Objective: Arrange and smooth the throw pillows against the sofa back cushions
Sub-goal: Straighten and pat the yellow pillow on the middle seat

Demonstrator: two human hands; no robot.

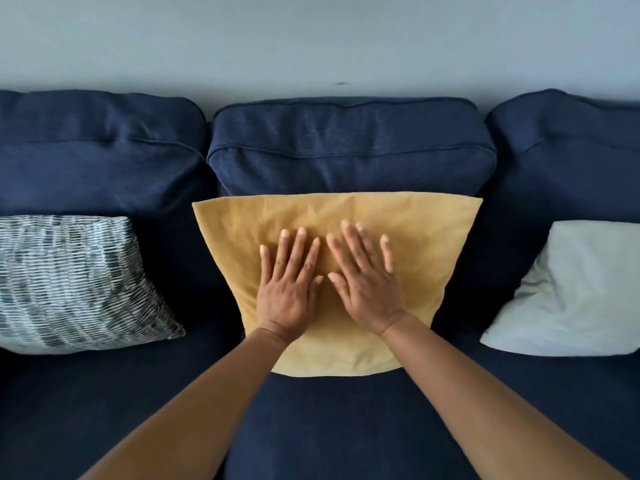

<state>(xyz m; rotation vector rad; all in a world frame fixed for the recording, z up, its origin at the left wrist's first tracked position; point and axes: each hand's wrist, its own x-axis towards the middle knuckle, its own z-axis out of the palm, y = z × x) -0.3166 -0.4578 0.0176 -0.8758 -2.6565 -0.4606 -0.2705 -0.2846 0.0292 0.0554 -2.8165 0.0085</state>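
Observation:
A mustard yellow throw pillow (419,247) leans upright against the middle navy back cushion (349,157). My left hand (289,284) lies flat on the pillow's front with fingers spread. Right beside it, my right hand (363,275) also presses flat on the pillow, fingers apart. Neither hand grips anything. A black-and-white patterned pillow (72,282) leans at the left back cushion (97,150). A pale white pillow (575,292) leans at the right back cushion (568,147).
The navy sofa seat (332,427) stretches below the pillows, with my forearms reaching over it. A plain grey wall (311,39) rises behind the sofa back.

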